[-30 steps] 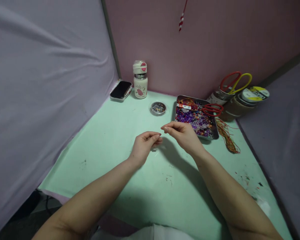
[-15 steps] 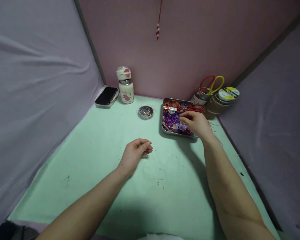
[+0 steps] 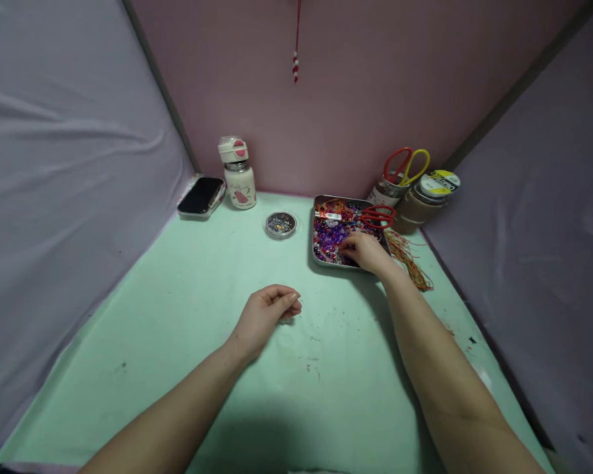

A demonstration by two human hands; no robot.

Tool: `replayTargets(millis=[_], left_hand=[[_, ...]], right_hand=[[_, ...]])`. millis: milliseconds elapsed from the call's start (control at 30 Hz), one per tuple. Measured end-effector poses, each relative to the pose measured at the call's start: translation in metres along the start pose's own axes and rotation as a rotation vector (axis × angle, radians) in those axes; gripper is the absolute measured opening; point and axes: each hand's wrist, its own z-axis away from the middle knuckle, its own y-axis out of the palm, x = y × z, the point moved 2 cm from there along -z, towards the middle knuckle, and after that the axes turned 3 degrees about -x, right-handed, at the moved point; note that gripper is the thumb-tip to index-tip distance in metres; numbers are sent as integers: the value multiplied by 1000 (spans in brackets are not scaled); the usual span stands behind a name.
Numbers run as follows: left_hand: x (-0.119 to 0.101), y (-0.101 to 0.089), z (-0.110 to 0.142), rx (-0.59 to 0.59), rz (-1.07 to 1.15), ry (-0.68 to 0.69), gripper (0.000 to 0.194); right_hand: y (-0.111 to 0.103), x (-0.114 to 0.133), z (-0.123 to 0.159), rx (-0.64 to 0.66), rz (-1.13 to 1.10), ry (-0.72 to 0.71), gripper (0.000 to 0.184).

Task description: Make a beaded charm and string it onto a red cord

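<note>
My right hand (image 3: 364,251) reaches into a metal tin (image 3: 333,264), its fingers down among purple, red and clear beads (image 3: 332,237). Those fingers are bent close together; whether a bead is between them is too small to tell. My left hand (image 3: 271,315) rests on the pale green tabletop with thumb and fingers pinched together. Anything it may hold cannot be made out. Red-handled scissors (image 3: 378,216) lie over the tin's far right corner, near a small white-and-red labelled item (image 3: 329,216).
Behind the tin stand a jar (image 3: 388,192) holding red and yellow scissors and a brown jar (image 3: 418,209) topped by a spool (image 3: 439,184). Coloured cords (image 3: 412,262) lie right of the tin. A round clear case (image 3: 281,225), a bottle (image 3: 240,184) and a phone (image 3: 201,196) stand farther left.
My right hand has moved down and toward me, into the beads in the tin. My left hand keeps its pinch in place. The whole view has shifted slightly.
</note>
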Motion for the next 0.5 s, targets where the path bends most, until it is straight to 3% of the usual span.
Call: replayTargets(millis=[167,500], left_hand=[[1,0,0,11,-13,0,26],[3,-1,-1,4,0,-9,26]], right_hand=[[4,-3,-2,20,24,-55,10],[5,-5,-2,87,67,-35,10]])
